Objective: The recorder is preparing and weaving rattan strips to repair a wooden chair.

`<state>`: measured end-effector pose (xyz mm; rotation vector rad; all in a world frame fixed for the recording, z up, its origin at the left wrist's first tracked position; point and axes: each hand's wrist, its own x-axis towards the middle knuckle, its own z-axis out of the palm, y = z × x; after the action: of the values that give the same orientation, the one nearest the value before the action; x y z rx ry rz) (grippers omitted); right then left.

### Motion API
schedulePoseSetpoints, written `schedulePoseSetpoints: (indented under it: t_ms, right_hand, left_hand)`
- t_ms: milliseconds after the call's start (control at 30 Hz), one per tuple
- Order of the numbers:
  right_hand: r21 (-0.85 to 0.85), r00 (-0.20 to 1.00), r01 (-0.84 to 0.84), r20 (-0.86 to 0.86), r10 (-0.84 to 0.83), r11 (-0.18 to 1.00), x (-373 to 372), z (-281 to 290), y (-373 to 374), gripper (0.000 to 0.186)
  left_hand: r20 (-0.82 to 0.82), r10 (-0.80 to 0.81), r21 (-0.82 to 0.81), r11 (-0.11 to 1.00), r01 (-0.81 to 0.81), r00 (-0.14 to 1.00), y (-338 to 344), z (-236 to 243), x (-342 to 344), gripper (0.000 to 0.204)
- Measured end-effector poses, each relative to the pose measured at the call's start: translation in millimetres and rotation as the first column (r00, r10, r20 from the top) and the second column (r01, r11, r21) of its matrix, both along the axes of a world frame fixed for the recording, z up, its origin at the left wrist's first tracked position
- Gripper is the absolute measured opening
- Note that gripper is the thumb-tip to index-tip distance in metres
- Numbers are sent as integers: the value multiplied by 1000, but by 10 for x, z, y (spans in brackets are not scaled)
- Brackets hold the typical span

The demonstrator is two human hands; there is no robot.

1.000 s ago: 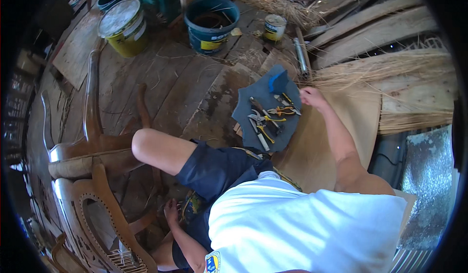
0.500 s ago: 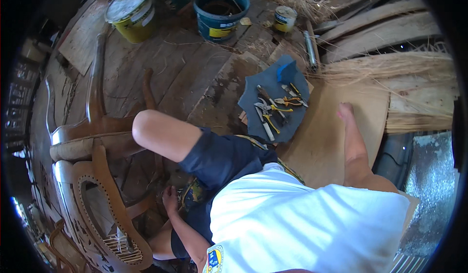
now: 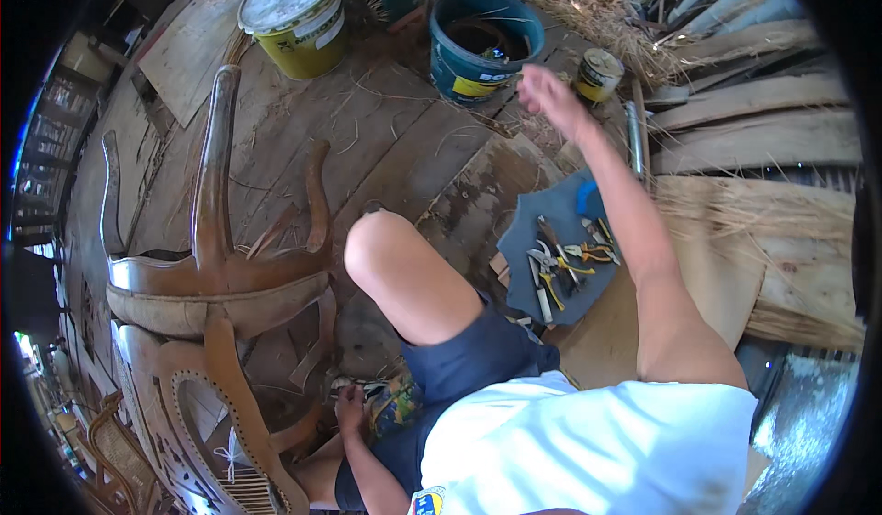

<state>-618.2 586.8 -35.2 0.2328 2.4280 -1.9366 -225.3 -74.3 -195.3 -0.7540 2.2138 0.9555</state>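
My right hand is stretched out at the far side, beside the rim of a teal bucket. Its fingers are loosely bent and apart, with nothing visible in them. Low by my leg, next to camouflage-patterned fabric, my left hand hangs with fingers slightly curled and no held object showing. A carved wooden chair lies tipped over at left, legs up, with an oval back frame partly strung with cane. Under my right arm, a blue-grey sheet carries yellow-handled pruning shears and orange-handled pliers.
A lidded yellow bucket stands at the far left, and a small tin beyond my right hand. Metal tube, planks and pale fibre strands lie at right. Plywood is under my right arm.
My right hand has left the plywood and reached forward and left to beside the teal bucket. The view has shifted left; my left hand stays low by my leg.
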Motion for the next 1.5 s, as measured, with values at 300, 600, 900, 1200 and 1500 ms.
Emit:
schedulePoseSetpoints:
  t_ms: [300,600,900,1200,1500]
  right_hand:
    - [0,940,176,296,-168,984,-2415,-1031,285,101]
    - [690,981,-15,150,-123,724,-3152,-2172,429,65]
    - [804,893,-182,376,-247,566,-2923,-2047,635,55]
    - [810,872,-215,411,-267,545,-3123,-2120,717,45]
    - [783,846,-258,466,-260,565,-3195,-2276,896,36]
  left_hand:
    - [272,206,21,975,-220,940,67,72,178,44]
    - [327,278,78,945,-319,903,158,367,171,42]
    - [401,320,182,890,-417,858,181,127,41,45]
    - [390,465,155,818,-554,795,188,165,29,42]
    - [532,326,120,885,-450,782,199,138,-81,44]
